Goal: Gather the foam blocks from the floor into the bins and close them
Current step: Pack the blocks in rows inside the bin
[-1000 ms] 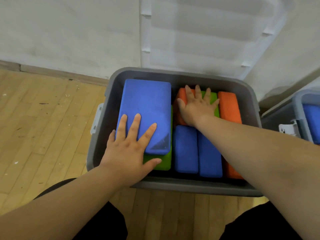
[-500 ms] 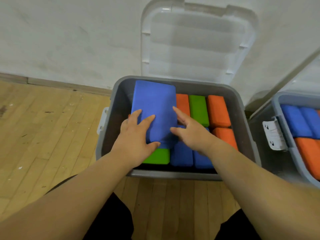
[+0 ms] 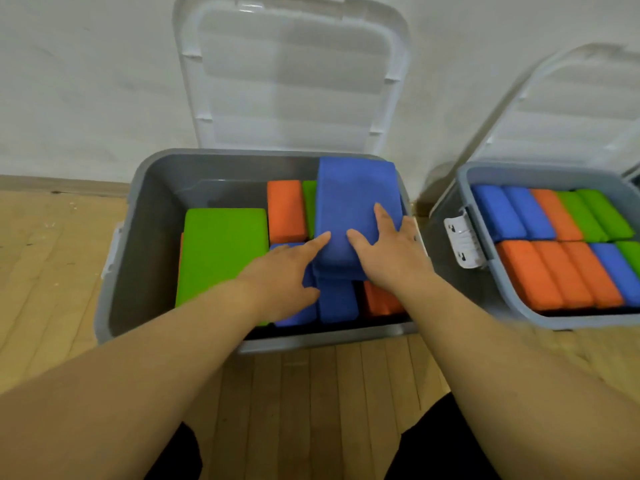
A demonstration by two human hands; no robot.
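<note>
Both hands are on one large blue block [image 3: 353, 202] at the right side of the grey bin [image 3: 138, 237]. Right hand [image 3: 391, 252]: grip partly closed on the block's near right edge — fingers lying over the top face, thumb on the near end. Left hand [image 3: 282, 273]: grip loose and mostly open, index finger stretched out and touching the block's near left corner; it clasps nothing.

The blue block lies flat but raised, on top of the blocks below it, its far end up against the bin's far right rim. Under and around it: an orange block [image 3: 285, 209] and a sliver of green at the far side, smaller blue blocks [image 3: 336, 299] and orange ones at the near side. A big green block [image 3: 221, 251] lies flat in the left half.

The bin's clear lid [image 3: 291, 74] stands open against the wall. A second bin [image 3: 519, 174] to the right — packed with blue, orange and green blocks, lid also open. Both bins sit on the wooden floor [image 3: 329, 393].
</note>
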